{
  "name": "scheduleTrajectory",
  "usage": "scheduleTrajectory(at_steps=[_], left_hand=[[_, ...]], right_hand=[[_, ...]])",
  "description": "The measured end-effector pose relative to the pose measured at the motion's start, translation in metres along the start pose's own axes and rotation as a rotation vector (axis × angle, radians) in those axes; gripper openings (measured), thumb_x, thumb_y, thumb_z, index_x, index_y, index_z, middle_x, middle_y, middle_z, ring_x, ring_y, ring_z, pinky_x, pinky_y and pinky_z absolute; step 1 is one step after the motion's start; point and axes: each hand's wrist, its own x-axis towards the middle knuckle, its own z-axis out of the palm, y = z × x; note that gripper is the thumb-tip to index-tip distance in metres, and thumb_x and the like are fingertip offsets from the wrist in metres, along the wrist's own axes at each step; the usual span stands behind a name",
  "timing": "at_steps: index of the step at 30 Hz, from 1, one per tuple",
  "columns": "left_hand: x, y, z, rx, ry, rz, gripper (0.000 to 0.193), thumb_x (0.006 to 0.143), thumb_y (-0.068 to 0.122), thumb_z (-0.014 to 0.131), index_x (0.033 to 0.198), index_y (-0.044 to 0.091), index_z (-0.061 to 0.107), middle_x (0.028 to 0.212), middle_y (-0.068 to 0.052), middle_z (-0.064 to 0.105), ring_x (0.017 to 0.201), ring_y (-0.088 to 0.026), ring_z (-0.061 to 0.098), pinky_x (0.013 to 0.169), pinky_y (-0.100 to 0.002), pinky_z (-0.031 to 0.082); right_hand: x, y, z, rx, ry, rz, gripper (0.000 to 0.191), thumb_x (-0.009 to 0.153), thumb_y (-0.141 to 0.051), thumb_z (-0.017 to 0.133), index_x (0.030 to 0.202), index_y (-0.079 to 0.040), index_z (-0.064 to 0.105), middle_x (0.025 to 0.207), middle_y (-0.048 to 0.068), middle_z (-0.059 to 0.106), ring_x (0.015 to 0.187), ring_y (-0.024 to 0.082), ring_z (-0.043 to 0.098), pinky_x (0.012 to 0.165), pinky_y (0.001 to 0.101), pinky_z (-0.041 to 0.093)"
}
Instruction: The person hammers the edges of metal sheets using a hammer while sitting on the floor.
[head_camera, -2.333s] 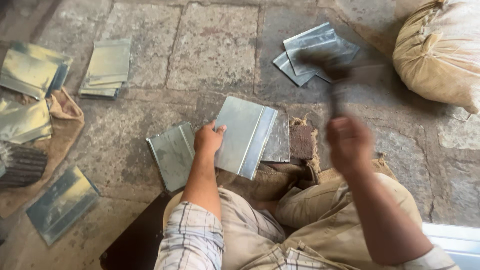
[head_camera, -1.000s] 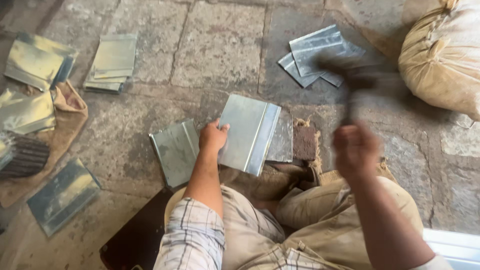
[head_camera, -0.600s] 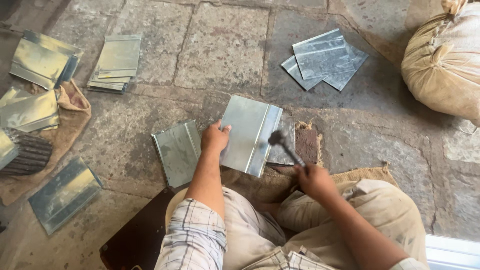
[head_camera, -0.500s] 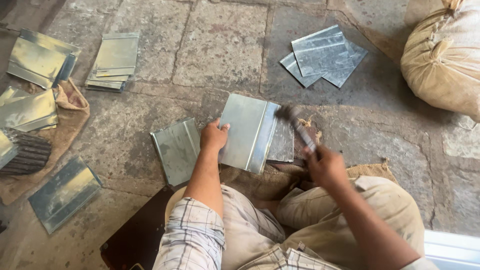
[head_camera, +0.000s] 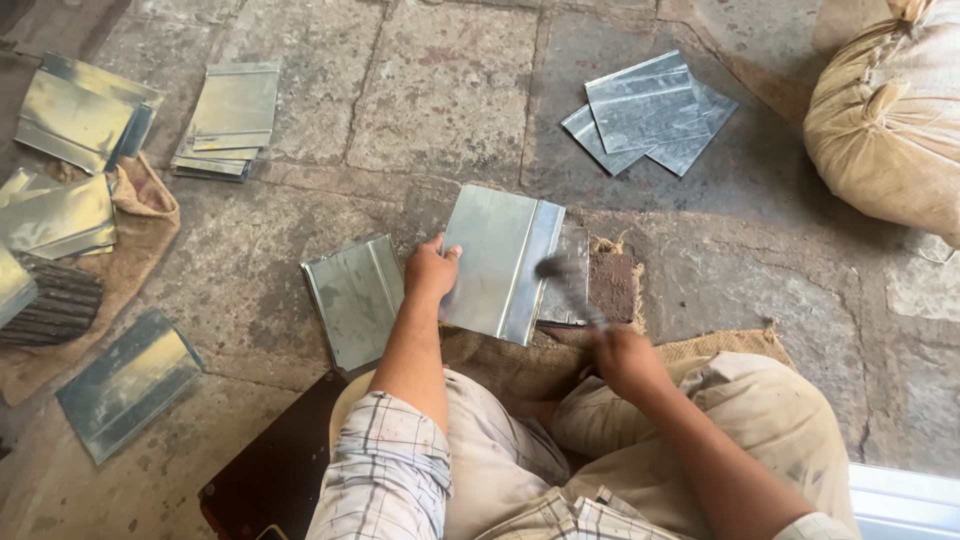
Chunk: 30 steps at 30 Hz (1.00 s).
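Note:
My left hand presses down on a folded sheet of grey metal that lies on the stone floor in front of my knees. In my right hand is a hammer, blurred by motion, its head down at the sheet's folded right edge. Under that edge sits a rusty iron block. A second bent sheet rests just left of my left hand.
Flat metal sheets are piled at the back right, more bent sheets at the back left and far left. A full burlap sack stands at the right. A dark board lies by my left knee.
My right hand swung the hammer down from a raised position at the right onto the sheet's folded edge. My left hand stayed on the sheet.

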Motion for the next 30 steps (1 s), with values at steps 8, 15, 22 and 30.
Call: scheduleTrajectory(at_steps=[8,15,22,30], left_hand=[[0.003,-0.002,0.002,-0.005,0.009,0.003,0.057,0.094,0.035,0.068,0.144,0.012,0.057,0.134,-0.023,0.064,0.126,-0.037,0.062,0.106,-0.042,0.049],[0.003,0.002,0.003,-0.043,0.021,0.026,0.055,0.094,0.033,0.068,0.143,0.011,0.058,0.135,-0.023,0.064,0.127,-0.037,0.061,0.107,-0.041,0.048],[0.002,-0.001,0.003,-0.017,0.024,0.013,0.055,0.094,0.034,0.068,0.143,0.01,0.059,0.135,-0.023,0.064,0.127,-0.037,0.062,0.107,-0.042,0.049],[0.003,0.002,0.001,-0.075,0.013,-0.013,0.054,0.094,0.032,0.068,0.144,0.012,0.059,0.131,-0.023,0.066,0.124,-0.036,0.064,0.105,-0.04,0.05]], right_hand=[[-0.017,-0.023,-0.092,0.361,0.61,-0.269,0.048,0.109,-0.047,0.041,0.09,-0.009,0.062,0.071,0.002,0.061,0.057,0.013,0.057,0.045,0.0342,0.051],[-0.014,-0.002,-0.051,1.235,0.578,-0.885,0.056,0.097,-0.069,0.053,0.094,-0.013,0.053,0.071,0.004,0.054,0.06,0.011,0.057,0.052,0.0307,0.046],[0.002,0.003,-0.003,0.13,0.0,0.318,0.044,0.106,-0.047,0.045,0.086,-0.012,0.064,0.065,0.009,0.067,0.051,0.02,0.058,0.045,0.0369,0.048],[-0.026,-0.027,-0.124,0.798,0.802,-0.813,0.051,0.104,-0.057,0.053,0.105,-0.006,0.058,0.069,0.003,0.061,0.045,0.004,0.049,0.044,0.0263,0.039]])
